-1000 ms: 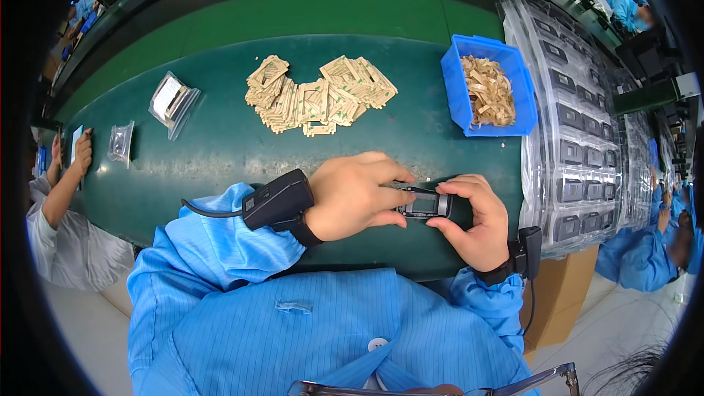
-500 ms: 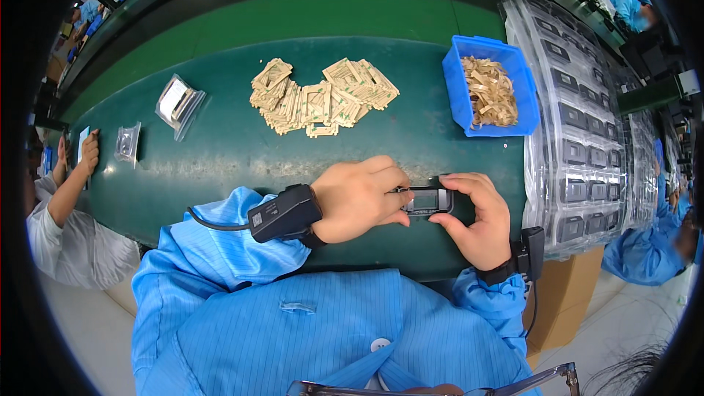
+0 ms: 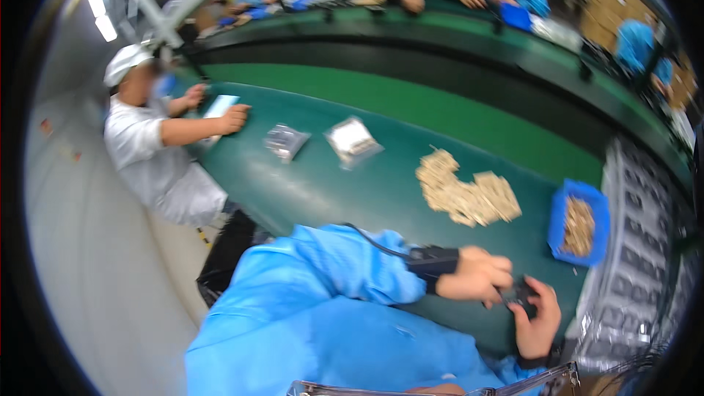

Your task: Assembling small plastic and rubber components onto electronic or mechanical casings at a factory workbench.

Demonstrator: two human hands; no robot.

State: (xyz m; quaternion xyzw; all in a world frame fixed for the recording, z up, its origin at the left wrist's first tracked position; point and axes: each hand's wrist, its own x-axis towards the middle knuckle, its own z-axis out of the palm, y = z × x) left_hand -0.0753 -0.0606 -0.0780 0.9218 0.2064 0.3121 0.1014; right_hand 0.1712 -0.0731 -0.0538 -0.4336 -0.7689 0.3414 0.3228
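Observation:
Low on the right, a small dark rectangular part [image 3: 519, 292] sits between my two hands; motion blur hides its details. My left hand [image 3: 478, 276] has its fingers curled together at the part's left end. Around the other end, my right hand [image 3: 540, 323] grips it between thumb and fingers. Beyond them on the green table [image 3: 330, 198] lies a pile of thin beige frame-shaped pieces [image 3: 469, 199]. To the right of the pile stands a blue bin [image 3: 556, 224] holding tan strips [image 3: 578, 229].
Clear plastic trays with dark parts [image 3: 634, 271] are stacked at the right edge. Two clear bags, one with grey contents [image 3: 284, 141] and one whitish [image 3: 352, 141], lie farther left. A person in white [image 3: 158, 158] holds a pale flat thing [image 3: 222, 107]. Others in blue work across the table.
The view has swung left, so the table and my hands appear farther right and lower, blurred. Both hands still hold the dark part. The person at the left now shows more fully.

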